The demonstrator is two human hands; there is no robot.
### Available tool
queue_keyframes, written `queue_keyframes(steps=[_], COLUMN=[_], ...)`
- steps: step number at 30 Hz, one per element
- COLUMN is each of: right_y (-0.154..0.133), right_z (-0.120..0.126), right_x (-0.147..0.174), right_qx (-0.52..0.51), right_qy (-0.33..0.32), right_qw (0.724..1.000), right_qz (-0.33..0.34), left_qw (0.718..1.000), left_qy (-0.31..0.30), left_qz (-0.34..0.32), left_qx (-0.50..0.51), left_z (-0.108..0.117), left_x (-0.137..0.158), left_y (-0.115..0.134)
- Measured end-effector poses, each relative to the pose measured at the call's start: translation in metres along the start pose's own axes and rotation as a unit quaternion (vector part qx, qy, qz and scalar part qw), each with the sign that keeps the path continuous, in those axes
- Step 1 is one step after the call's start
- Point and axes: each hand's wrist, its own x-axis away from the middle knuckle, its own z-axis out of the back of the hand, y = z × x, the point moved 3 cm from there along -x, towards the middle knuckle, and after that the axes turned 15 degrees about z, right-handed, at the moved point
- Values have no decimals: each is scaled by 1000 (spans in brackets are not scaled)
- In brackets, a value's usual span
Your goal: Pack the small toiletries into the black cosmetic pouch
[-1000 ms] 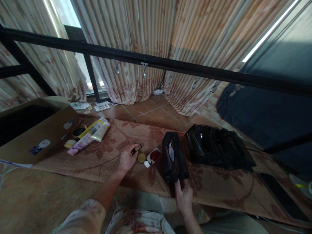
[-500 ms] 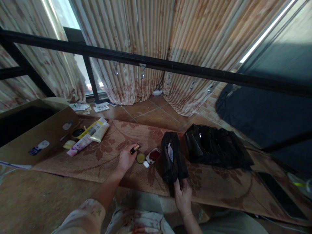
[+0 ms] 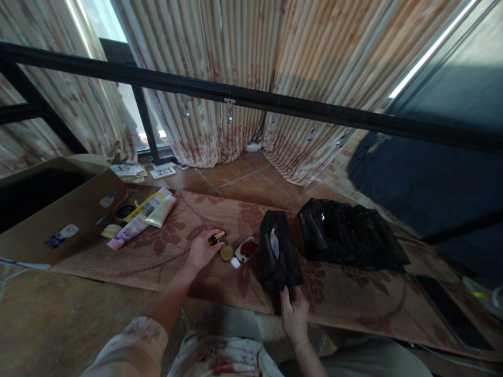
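Observation:
My left hand (image 3: 203, 249) has its fingers closed around a small black-and-gold tube (image 3: 217, 237) that looks like a lipstick, just above the mat. Right beside those fingers lies a small round yellowish jar (image 3: 227, 253). Next to the jar is a clear bottle with dark red contents (image 3: 247, 250) and a white cap (image 3: 234, 263), lying flat. My right hand (image 3: 294, 309) pinches the near end of a black pouch (image 3: 280, 251), which gapes at the top and shows something pale inside.
On the left stand a cardboard box (image 3: 66, 214), a yellow tube (image 3: 147, 205), a cream tube (image 3: 161, 211) and a pink tube (image 3: 128, 232). More black bags (image 3: 349, 235) and a phone (image 3: 451, 311) lie rightward on the patterned mat (image 3: 188, 209). A dark rail (image 3: 251, 99) crosses ahead.
My left hand has turned slightly, tilting the black-and-gold tube a little. My right hand keeps its hold on the pouch, and the view has shifted slightly.

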Motion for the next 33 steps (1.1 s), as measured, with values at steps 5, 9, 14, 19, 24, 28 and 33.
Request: queue_keyframes(steps=[5,9,14,19,24,28,33], right_y=[-5,-6,-4,-2,0,1,2], right_z=[0,1,1,1,0,-1,-2], right_x=[-2,-2,-1,-1,0,1,1], right_qx=[1,4,3,3,-7,-12,-18], right_qy=[-8,-6,-7,-4,-9,-5,3], right_qw=[1000,1000,1000,1000,1000,1000,1000], right_qz=[8,16,8,2,-11,-11,-1], left_qw=[1000,1000,1000,1000,999,999,999], left_qy=[-8,-6,-1,0,-3,0,11], left_qz=[-6,-9,-10,-19,-29,-32,-38], left_qx=[-4,-2,2,10,18,21,30], left_z=[2,0,-3,-4,-3,-3,-2], left_x=[1,2,3,4,4,4,6], left_y=[3,1,-1,-1,-1,1,5])
